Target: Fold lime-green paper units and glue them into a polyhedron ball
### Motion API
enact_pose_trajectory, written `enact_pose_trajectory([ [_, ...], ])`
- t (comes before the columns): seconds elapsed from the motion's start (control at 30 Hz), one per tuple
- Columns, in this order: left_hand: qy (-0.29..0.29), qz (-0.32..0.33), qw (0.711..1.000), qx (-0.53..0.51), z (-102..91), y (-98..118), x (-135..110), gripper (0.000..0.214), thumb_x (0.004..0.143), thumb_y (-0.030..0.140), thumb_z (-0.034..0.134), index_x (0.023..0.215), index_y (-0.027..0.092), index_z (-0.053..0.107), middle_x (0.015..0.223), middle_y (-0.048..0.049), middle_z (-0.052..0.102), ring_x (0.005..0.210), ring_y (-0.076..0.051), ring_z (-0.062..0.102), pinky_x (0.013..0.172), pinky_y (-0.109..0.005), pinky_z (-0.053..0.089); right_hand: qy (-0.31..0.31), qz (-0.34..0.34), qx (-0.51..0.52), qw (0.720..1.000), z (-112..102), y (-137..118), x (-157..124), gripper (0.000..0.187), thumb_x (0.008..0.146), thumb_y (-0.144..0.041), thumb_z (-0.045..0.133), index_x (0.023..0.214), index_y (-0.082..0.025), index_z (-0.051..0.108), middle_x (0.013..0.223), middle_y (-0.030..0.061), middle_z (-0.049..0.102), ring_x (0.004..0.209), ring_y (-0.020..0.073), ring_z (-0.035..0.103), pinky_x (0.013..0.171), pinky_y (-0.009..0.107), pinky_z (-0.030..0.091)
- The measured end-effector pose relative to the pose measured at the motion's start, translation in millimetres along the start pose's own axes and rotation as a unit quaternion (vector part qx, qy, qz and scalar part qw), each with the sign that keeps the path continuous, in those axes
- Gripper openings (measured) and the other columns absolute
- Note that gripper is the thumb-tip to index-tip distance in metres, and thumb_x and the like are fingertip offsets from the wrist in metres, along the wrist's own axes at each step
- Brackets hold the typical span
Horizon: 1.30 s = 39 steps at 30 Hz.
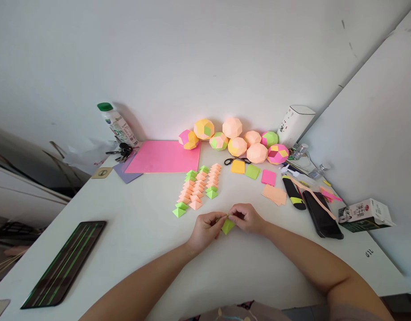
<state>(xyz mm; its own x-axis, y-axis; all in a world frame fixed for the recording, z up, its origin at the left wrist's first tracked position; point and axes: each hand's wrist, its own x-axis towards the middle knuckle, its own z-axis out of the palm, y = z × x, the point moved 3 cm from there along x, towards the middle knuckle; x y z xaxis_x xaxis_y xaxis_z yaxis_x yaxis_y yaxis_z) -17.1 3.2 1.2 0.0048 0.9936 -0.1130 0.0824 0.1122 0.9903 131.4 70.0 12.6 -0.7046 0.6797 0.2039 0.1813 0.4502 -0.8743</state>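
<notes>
A green folded paper piece (228, 227) is pinched between both hands above the white table. My left hand (207, 229) closes on its left side, and my right hand (247, 218) grips its upper right edge. The fingertips cover part of the paper. Just beyond the hands, folded peach paper pieces (195, 205) and green ones (179, 211) stand in three overlapping rows. To the right lie square paper stacks: orange (238, 167), green (252, 172), pink (269, 177) and peach (274, 195).
Colourful paper balls (232, 128) sit along the wall, with black scissors (237, 161) before them. A pink sheet (165, 157) and a bottle (120, 125) are back left. A cutter (293, 192), a phone (321, 214) and a carton (366, 215) lie right; a dark striped tablet-like panel (65, 263) is left.
</notes>
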Motion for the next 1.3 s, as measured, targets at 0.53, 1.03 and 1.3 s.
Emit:
enact_pose_trajectory([
  [0.53,-0.038,-0.013,0.998,0.054,-2.2,3,0,0.045,0.080,0.053,0.052,0.052,0.018,0.043,0.038,0.0044,0.045,0.037,-0.007,0.032,0.040,-0.021,0.026,-0.065,0.066,0.108,0.990,-1,2,0,0.024,0.083,-0.034,0.054,0.068,-0.017,0.051,0.059,-0.0029,0.046,0.052,0.0092,0.040,0.048,0.022,0.033],
  [1.03,-0.046,0.029,0.998,-0.018,-6.0,2,7,0.033,0.080,0.046,0.057,0.068,0.016,0.056,0.062,0.0026,0.046,0.055,-0.009,0.041,0.050,-0.021,0.033,-0.074,0.108,0.170,0.977,1,6,-1,0.028,0.078,-0.041,0.062,0.074,-0.015,0.054,0.060,-0.0029,0.051,0.052,0.0080,0.043,0.048,0.021,0.035],
  [1.3,-0.029,-0.040,0.990,-0.129,-6.4,-5,8,0.032,0.082,0.048,0.054,0.081,0.017,0.050,0.053,0.0031,0.054,0.043,-0.009,0.045,0.044,-0.021,0.034,-0.048,0.119,0.228,0.965,-1,15,1,0.026,0.076,-0.039,0.066,0.076,-0.015,0.055,0.068,-0.0009,0.059,0.057,0.0096,0.054,0.055,0.023,0.044],
])
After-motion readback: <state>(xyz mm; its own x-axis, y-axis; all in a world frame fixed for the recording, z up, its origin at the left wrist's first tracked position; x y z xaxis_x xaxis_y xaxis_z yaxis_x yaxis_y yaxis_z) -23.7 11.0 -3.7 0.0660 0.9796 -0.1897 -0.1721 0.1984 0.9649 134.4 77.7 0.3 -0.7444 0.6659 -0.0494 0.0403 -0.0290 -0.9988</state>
